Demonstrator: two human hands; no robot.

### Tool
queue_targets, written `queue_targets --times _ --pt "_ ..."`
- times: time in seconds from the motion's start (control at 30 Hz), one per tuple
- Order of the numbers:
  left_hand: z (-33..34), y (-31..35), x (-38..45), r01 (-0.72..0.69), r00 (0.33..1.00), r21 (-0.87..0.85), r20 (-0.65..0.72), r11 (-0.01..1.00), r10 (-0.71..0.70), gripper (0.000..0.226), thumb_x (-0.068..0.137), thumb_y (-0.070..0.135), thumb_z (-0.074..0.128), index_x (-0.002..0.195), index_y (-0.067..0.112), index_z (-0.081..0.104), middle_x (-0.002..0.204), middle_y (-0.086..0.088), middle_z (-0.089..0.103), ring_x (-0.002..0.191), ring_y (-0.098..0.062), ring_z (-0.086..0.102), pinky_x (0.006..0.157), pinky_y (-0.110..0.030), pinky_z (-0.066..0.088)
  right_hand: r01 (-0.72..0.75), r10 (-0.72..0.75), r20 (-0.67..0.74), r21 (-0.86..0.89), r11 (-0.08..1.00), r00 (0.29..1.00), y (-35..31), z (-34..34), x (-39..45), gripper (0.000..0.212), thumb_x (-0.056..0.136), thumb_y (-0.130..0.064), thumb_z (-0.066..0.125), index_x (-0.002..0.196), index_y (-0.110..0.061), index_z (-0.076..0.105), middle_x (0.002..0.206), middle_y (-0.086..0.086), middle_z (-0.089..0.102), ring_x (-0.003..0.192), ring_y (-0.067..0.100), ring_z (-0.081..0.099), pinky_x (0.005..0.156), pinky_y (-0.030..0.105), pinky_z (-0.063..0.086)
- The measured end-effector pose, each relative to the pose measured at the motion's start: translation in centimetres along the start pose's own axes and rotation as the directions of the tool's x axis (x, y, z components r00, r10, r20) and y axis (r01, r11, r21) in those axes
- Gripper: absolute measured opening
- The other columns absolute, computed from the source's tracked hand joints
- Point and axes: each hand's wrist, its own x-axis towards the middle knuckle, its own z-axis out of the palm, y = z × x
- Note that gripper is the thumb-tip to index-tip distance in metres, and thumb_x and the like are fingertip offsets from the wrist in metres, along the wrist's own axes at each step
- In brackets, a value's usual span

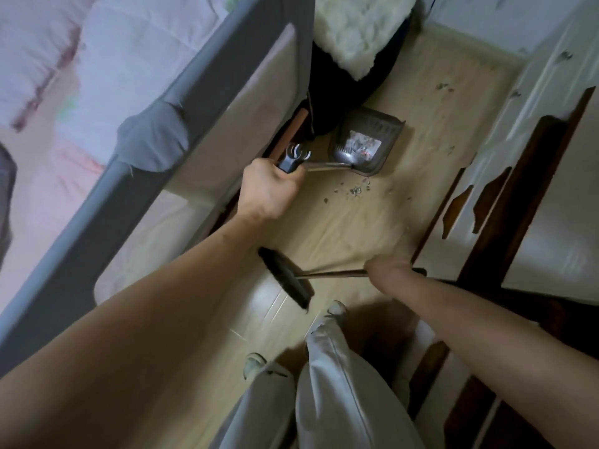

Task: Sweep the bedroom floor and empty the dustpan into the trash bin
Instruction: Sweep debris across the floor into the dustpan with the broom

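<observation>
A: Where's the dustpan [369,140]?
B: On the pale wood floor [382,218] between the bed [97,92] and the white wardrobe [534,124], just beside a dark shape under a fluffy white throw [353,30]. It's grey, on a long metal handle.

A: Anything in it?
B: Yes, a small heap of greyish dust and scraps with a bit of red lies in the pan. More crumbs [353,189] are scattered on the boards just in front of it, and a few further specks lie near the wardrobe.

A: And the hands?
B: The left hand [272,189] is curled tight round the black grip at the top of the dustpan handle. The right hand [385,270] is wrapped round the thin shaft of the broom [288,277], fingers closed on it, though it's blurred.

A: Where's the brush head?
B: Dark bristles, low over the floor near the person's feet, well apart from the dustpan. Whether they touch the boards I can't tell
</observation>
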Motion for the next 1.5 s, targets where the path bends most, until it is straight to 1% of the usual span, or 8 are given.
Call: queue_targets --times 0.1,0.2,0.33,0.53,0.77,1.07,1.27,1.5 --pt "0.1 0.7 -0.5 -0.015 1.000 0.002 0.007 1.000 0.015 0.035 0.086 0.041 0.064 0.077 0.007 0.065 0.064 -0.009 0.055 0.056 -0.022 0.051 0.053 -0.037 0.048 -0.125 0.126 -0.042 0.031 0.992 0.991 2.3 -1.5 -0.6 0.037 0.093 -0.006 0.045 0.126 -0.015 0.059 0.120 0.004 0.059 0.110 0.022 0.058 0.075 0.029 0.045" --pt "0.1 1.5 -0.5 -0.040 0.999 -0.009 0.005 0.999 0.040 0.032 0.083 0.042 0.064 0.074 0.011 0.061 0.063 -0.007 0.052 0.056 -0.019 0.049 0.052 -0.033 0.043 -0.178 0.182 -0.103 0.038 0.983 0.978 2.3 -2.8 -1.1 0.037 0.094 -0.005 0.044 0.127 -0.013 0.057 0.124 0.007 0.058 0.114 0.022 0.056 0.081 0.030 0.048" --pt "0.1 2.7 -0.6 -0.066 0.998 -0.001 -0.004 0.998 0.066 0.037 0.082 0.043 0.065 0.065 0.012 0.053 0.056 -0.002 0.048 0.048 -0.014 0.044 0.045 -0.024 0.035 -0.072 0.075 -0.200 0.025 0.997 0.977 2.0 -3.5 -2.6 0.037 0.093 -0.002 0.042 0.126 -0.009 0.057 0.123 0.009 0.057 0.113 0.024 0.054 0.090 0.031 0.048" --pt "1.0 2.9 -0.4 -0.071 0.997 -0.018 -0.020 0.997 0.070 0.048 0.084 0.041 0.066 0.053 0.014 0.040 0.050 -0.001 0.040 0.043 -0.013 0.035 0.044 -0.024 0.030 0.048 -0.039 -0.107 0.080 0.996 0.994 -0.1 -2.4 -1.0 0.038 0.093 -0.004 0.044 0.128 -0.013 0.056 0.114 0.007 0.062 0.099 0.024 0.062 0.067 0.029 0.044" --pt "2.0 3.3 1.6 -0.049 0.999 -0.032 -0.009 0.998 0.048 0.041 0.083 0.045 0.066 0.076 0.004 0.066 0.065 -0.007 0.056 0.057 -0.017 0.052 0.051 -0.029 0.042 -0.040 0.044 -0.054 0.082 0.996 0.998 1.4 -1.6 2.1 0.035 0.095 -0.006 0.047 0.128 -0.012 0.056 0.122 0.006 0.060 0.110 0.021 0.060 0.080 0.027 0.048" --pt "2.8 6.7 1.9 -0.078 0.997 -0.065 -0.001 0.995 0.078 0.038 0.084 0.043 0.065 0.065 0.011 0.058 0.061 -0.008 0.053 0.055 -0.018 0.050 0.052 -0.029 0.041 -0.216 0.252 -0.140 0.230 0.949 0.958 9.3 -3.6 -0.2 0.034 0.094 -0.004 0.042 0.125 -0.010 0.055 0.123 0.009 0.058 0.112 0.022 0.057 0.084 0.029 0.048" --pt "2.2 8.1 3.6 -0.136 0.990 -0.071 0.032 0.988 0.138 0.040 0.086 0.041 0.066 0.064 0.010 0.058 0.058 -0.004 0.051 0.054 -0.017 0.049 0.051 -0.028 0.040 -0.136 0.196 -0.115 0.400 0.906 0.974 9.8 -4.3 0.9 0.034 0.093 -0.010 0.043 0.124 -0.012 0.058 0.113 0.006 0.060 0.100 0.021 0.059 0.085 0.030 0.052" --pt "1.2 8.9 8.3 -0.225 0.968 -0.034 0.103 0.974 0.227 0.038 0.089 0.037 0.064 0.059 0.017 0.053 0.050 0.002 0.050 0.040 -0.006 0.044 0.040 -0.017 0.035 -0.099 0.196 -0.130 0.528 0.843 0.972 3.1 -6.3 5.4 0.035 0.096 -0.010 0.042 0.127 -0.015 0.056 0.108 0.004 0.063 0.082 0.019 0.059 0.062 0.027 0.044"
